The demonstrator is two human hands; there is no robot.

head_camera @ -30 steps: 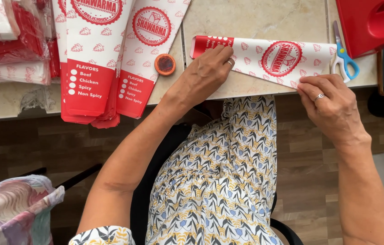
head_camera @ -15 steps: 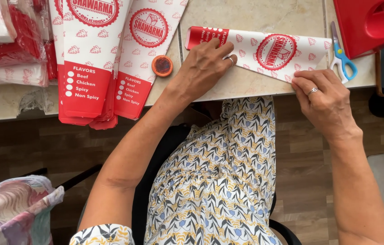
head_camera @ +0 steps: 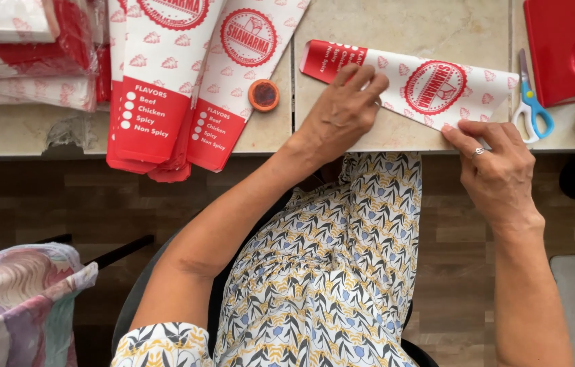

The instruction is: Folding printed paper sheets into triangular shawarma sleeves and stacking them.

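Here, low in the frame, sits the patterned dress (head_camera: 328, 272) of the person, forearms reaching up to the beige table (head_camera: 403, 27). The left hand (head_camera: 342, 112) lies flat at frame centre, fingers spread and pressing the red-and-white paper wrapper (head_camera: 423, 85) down near its red end. The right hand (head_camera: 495, 166), ring on one finger, pinches the wrapper's lower edge at centre right, right at the table's rim. The wrapper lies slanted across the upper middle of the frame.

To shape the sheet well, I judge the left palm should hold firm while the right fingers keep the edge aligned (a slip would skew the seam).

Farther up: an orange tape roll (head_camera: 263, 94) left of the hand, a fanned stack of wrappers (head_camera: 165, 88) at upper left, blue-handled scissors (head_camera: 531, 105) and a red dispenser (head_camera: 566, 47) at upper right.

Compared with a second ago, the wrapper has tilted more and the right hand has slid up onto its edge.
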